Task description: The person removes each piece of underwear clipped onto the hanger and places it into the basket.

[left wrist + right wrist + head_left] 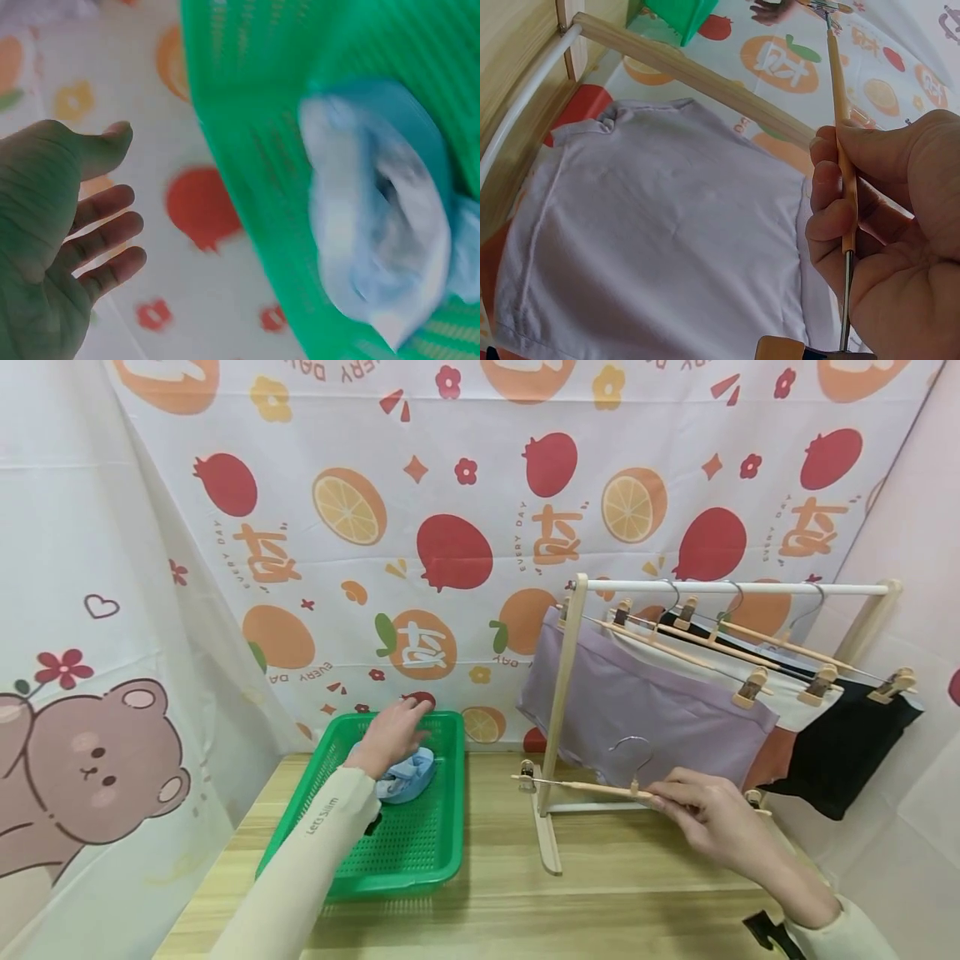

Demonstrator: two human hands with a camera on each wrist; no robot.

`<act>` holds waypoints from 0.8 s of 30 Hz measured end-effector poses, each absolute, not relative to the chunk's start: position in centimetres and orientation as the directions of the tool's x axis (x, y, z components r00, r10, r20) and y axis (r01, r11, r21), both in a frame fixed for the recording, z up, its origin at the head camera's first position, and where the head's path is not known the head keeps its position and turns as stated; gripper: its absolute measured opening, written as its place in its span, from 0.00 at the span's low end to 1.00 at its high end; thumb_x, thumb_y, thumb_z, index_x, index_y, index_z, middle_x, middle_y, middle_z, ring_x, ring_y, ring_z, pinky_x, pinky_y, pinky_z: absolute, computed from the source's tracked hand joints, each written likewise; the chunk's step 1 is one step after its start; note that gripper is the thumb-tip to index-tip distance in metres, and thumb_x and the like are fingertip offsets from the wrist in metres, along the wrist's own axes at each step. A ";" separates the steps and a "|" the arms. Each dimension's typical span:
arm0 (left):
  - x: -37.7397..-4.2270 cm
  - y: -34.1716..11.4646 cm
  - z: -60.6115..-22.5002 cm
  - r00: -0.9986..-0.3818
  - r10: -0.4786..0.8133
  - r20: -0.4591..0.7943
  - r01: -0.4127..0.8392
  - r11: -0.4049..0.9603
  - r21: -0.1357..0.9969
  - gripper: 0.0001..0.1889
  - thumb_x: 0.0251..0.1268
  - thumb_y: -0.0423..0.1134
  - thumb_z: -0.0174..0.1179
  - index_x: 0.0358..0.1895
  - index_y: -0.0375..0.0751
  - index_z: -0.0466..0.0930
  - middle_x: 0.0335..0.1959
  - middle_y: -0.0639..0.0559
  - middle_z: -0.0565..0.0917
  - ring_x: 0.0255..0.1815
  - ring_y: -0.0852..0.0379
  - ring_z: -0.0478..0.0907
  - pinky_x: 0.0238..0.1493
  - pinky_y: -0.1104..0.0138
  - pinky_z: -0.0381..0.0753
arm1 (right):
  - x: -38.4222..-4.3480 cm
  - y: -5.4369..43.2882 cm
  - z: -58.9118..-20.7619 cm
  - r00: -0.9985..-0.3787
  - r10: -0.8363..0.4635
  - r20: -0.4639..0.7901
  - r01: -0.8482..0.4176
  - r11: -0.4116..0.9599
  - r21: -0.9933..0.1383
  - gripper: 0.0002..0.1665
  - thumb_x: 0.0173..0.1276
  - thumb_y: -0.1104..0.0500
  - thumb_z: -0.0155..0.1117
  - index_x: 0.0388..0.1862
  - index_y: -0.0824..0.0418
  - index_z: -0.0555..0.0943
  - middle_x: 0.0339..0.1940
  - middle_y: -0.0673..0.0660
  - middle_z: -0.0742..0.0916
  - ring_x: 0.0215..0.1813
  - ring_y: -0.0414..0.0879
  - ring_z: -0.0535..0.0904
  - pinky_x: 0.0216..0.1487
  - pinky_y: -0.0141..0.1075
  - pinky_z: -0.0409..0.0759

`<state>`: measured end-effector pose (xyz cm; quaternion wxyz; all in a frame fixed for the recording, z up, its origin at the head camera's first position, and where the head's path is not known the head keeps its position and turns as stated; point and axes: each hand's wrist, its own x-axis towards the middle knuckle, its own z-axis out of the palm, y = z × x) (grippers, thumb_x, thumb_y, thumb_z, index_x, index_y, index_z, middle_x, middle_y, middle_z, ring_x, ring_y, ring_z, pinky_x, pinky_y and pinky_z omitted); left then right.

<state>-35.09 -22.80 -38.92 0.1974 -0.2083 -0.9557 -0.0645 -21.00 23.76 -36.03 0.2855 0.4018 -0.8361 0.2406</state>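
Behind the pale wood-grain surface (495, 860) hangs a white cloth (480, 485) printed with orange slices, red fruit, small flowers and orange lettering. To the left, another white cloth (105, 760) carries a big brown cartoon bear, and a pale, plain expanse closes off the right side. On the surface's left part sits a green basket (454, 793) with perforated walls and floor. On the right stands a rack (564, 693) with wooden uprights and a white top bar; from it hang a lilac garment (630, 702), a white one behind that and a black one (847, 752) farther back, all clipped to hangers.

Inside the basket, toward its far end, lies a light blue garment (408, 777), crumpled into a loose bundle, with a paler band along one edge and greyish folds within; the left wrist view blurs it. Just over it hovers the left hand (393, 735), its thumb and fingers apart and clasping nothing.

Before the lilac garment, the right hand (720, 818) grips a hanger (600, 788), thumb and fingers curled round the light wooden bar. Thin metal rods extend from that bar to clips at its ends, and a slender metal hook rises from its middle.
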 end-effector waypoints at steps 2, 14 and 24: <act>-34.9 -21.1 -38.4 -0.832 0.386 0.398 0.451 0.889 0.081 0.22 0.64 0.39 0.70 0.59 0.40 0.78 0.53 0.42 0.85 0.54 0.43 0.81 0.56 0.49 0.82 | -20.9 23.9 -35.7 -0.501 -0.530 0.684 -0.815 0.556 -0.166 0.22 0.51 0.76 0.76 0.40 0.54 0.90 0.32 0.42 0.86 0.27 0.25 0.71 0.27 0.15 0.68; -33.5 -12.5 -35.5 -0.785 0.483 0.388 0.618 0.665 0.419 0.26 0.68 0.43 0.67 0.66 0.39 0.72 0.56 0.40 0.84 0.56 0.45 0.82 0.57 0.52 0.83 | -20.8 25.4 -33.7 -0.466 -0.508 0.724 -0.814 0.567 -0.126 0.22 0.48 0.79 0.75 0.39 0.58 0.90 0.31 0.43 0.84 0.26 0.26 0.68 0.24 0.16 0.65; -33.4 -7.5 -34.9 -0.758 0.507 0.410 0.651 0.552 0.521 0.34 0.66 0.42 0.69 0.70 0.34 0.65 0.56 0.37 0.83 0.57 0.44 0.82 0.57 0.52 0.83 | -20.2 27.0 -32.0 -0.487 -0.495 0.719 -0.778 0.621 -0.099 0.24 0.46 0.79 0.76 0.38 0.57 0.90 0.31 0.43 0.85 0.25 0.25 0.66 0.23 0.16 0.63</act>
